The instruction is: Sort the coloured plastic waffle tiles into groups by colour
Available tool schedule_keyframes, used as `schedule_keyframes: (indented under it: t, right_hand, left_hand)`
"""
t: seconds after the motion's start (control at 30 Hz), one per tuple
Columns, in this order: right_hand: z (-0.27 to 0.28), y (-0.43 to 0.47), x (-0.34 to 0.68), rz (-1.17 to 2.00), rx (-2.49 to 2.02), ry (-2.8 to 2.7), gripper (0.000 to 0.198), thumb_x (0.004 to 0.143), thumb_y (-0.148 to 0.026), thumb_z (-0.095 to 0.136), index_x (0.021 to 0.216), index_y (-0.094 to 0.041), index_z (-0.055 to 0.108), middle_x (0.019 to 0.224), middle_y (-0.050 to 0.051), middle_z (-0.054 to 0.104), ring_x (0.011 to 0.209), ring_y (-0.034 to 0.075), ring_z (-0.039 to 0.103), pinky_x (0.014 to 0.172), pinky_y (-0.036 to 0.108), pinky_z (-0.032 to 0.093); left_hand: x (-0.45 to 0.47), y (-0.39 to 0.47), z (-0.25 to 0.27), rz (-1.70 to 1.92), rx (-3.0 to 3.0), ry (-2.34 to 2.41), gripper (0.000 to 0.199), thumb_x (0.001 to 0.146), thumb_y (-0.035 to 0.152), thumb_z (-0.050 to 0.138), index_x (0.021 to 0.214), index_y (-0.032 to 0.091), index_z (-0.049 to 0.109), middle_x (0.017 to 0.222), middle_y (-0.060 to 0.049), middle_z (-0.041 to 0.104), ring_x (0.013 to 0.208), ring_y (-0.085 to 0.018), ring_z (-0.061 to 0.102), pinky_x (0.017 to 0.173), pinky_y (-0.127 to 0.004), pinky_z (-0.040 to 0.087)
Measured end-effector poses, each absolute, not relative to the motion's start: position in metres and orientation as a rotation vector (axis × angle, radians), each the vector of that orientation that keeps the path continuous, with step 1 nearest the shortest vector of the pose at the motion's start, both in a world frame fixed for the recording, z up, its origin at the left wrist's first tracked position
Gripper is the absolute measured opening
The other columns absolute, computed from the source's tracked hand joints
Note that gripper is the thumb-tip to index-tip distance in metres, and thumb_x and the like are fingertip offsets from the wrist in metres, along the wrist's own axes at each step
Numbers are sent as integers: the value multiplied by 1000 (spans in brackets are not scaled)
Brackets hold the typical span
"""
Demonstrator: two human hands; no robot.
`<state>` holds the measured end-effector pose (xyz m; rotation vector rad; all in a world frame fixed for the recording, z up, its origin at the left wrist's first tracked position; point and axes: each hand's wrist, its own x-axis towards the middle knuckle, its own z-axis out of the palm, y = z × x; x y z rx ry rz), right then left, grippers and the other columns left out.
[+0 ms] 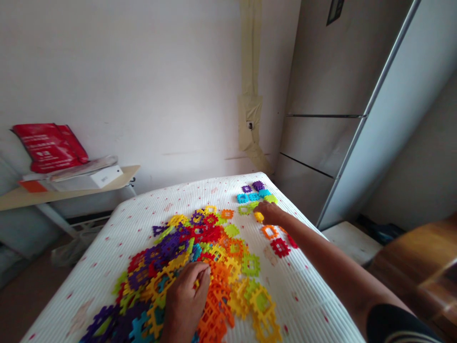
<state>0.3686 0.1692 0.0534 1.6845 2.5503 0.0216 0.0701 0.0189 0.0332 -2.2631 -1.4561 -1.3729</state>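
Note:
A large heap of colourful plastic interlocking squares (217, 276) with notched edges spreads across the covered table. My left hand (187, 293) is over the near part of this heap, its fingers curled in a pinch with a bit of yellow plastic showing between them. Stretched toward the right edge, my right hand (270, 212) has its fingers bent down at a yellow square (259, 217); its fingertips are partly hidden. Around that hand lie sorted pieces: purple squares (257, 186), blue squares (253, 196), a green square (244, 210), an orange square (270, 232) and a red square (280, 247).
The table wears a white ribbed cover (303, 286) with red specks. Behind is a pale wall with a taped socket (250, 125). A tall refrigerator (321, 95) stands at right. On the left, a shelf (130, 175) bears a red bag (50, 147) and a white box (103, 177).

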Motion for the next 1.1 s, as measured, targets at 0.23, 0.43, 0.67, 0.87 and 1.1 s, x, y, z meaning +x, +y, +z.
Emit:
schedule_keyframes:
  t: [0.23, 0.43, 0.67, 0.87, 1.1]
  right_hand:
    - [54, 169, 365, 87, 1665, 2503, 52, 67, -14, 64, 118, -24, 58, 116, 12, 55, 111, 29, 49, 84, 39, 45]
    - [54, 174, 361, 98, 1631, 2445, 48, 71, -19, 65, 118, -26, 58, 118, 14, 53, 113, 30, 47, 85, 43, 44]
    - [56, 175, 359, 70, 1620, 2418, 46, 71, -23, 68, 116, -24, 59, 119, 15, 52, 113, 30, 46, 87, 44, 43]
    - [58, 172, 360, 48, 1624, 2406, 50, 68, -25, 73, 116, -24, 59, 118, 14, 52, 113, 31, 47, 86, 44, 44]
    - [60, 173, 363, 17, 1617, 2432, 49, 65, -24, 75, 112, -26, 61, 120, 12, 52, 113, 30, 47, 83, 42, 46]
  left_hand:
    - [70, 18, 34, -1368, -2265, -1466, 17, 83, 26, 50, 74, 21, 64, 66, 1, 70, 58, -11, 66, 57, -16, 52]
    - [70, 19, 33, -1363, -2277, -1492, 16, 83, 27, 51, 75, 22, 64, 67, 1, 70, 59, -11, 66, 57, -17, 52]
    - [71, 18, 36, -1372, -2280, -1489, 17, 83, 27, 50, 74, 22, 63, 67, 1, 70, 58, -12, 66, 57, -18, 52]
    - [72, 19, 37, -1388, -2280, -1534, 19, 82, 29, 49, 72, 22, 64, 66, 0, 70, 58, -13, 66, 56, -19, 52]
    - [70, 18, 33, -1381, -2294, -1573, 17, 81, 30, 51, 73, 23, 65, 67, 1, 70, 58, -13, 66, 56, -19, 52]
